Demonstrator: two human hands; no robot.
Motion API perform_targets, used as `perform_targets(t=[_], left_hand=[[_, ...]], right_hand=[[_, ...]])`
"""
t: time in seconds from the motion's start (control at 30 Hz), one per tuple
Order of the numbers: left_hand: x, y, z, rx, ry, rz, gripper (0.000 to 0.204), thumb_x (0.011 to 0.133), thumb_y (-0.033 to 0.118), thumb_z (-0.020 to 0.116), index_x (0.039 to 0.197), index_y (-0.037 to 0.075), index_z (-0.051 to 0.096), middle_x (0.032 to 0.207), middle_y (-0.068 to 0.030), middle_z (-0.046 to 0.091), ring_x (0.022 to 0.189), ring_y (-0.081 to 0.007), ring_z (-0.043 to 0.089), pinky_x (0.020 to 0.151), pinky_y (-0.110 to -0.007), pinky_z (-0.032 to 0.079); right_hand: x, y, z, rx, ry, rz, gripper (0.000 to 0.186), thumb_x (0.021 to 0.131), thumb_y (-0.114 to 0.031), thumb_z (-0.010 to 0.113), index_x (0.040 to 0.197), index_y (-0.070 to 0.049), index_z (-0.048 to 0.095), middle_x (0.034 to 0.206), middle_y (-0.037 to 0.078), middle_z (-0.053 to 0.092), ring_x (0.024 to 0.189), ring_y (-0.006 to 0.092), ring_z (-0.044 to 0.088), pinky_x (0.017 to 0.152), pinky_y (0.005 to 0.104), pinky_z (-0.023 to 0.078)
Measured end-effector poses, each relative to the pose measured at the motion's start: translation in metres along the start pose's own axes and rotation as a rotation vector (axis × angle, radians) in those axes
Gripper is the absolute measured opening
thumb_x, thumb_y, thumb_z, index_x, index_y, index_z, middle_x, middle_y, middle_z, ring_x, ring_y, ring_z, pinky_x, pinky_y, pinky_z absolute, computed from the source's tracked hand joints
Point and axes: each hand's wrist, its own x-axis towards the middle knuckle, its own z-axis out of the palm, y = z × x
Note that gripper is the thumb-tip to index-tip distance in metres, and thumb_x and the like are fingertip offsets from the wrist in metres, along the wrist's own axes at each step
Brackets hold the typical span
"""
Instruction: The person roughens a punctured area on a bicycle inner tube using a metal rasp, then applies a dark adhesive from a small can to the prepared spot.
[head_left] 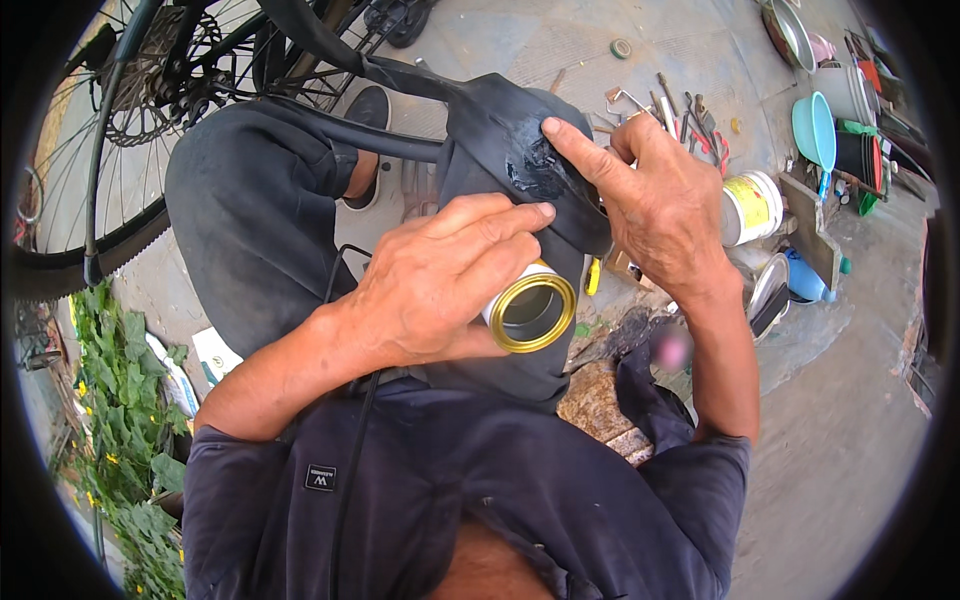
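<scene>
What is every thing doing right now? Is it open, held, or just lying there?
Left hand: gripping the small tin.
Small tin: open, lid off, tipped sideways.
Right hand: forefinger pressed on the wet patch.
Black inner tube: draped over the knee, with a shiny smeared patch.
White can: standing upright on the ground.
Hand tools: lying loose on the ground.
Bicycle wheel: upright.

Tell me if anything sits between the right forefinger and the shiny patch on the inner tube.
Nothing visible does. The right hand has its forefinger laid straight onto the glossy patch of the inner tube, tip touching it. The left hand holds the open can lower down, clear of the patch.
</scene>
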Motion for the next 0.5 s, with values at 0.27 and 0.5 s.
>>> perform_targets(t=[0.27, 0.5], left_hand=[[-0.001, 0.000, 0.002, -0.009, 0.020, -0.005, 0.064, 0.063, 0.025, 0.094, 0.114, 0.003, 0.063, 0.128, -0.0141, 0.069, 0.110, -0.0344, 0.066, 0.085, -0.041, 0.059], [-0.001, 0.000, 0.002, -0.008, 0.011, 0.002, 0.063, 0.065, 0.026, 0.093, 0.115, 0.002, 0.062, 0.127, -0.0147, 0.069, 0.110, -0.0355, 0.067, 0.085, -0.041, 0.059]], right_hand=[[-0.004, -0.015, -0.009, 0.117, 0.014, -0.042, 0.049, 0.075, -0.009, 0.072, 0.122, -0.023, 0.075, 0.081, 0.002, 0.050, 0.068, 0.0188, 0.059, 0.054, 0.0330, 0.048], [0.020, -0.014, -0.011, 0.066, -0.067, -0.072, 0.043, 0.077, -0.014, 0.073, 0.120, -0.022, 0.074, 0.085, 0.005, 0.051, 0.073, 0.0215, 0.061, 0.058, 0.0342, 0.051]])
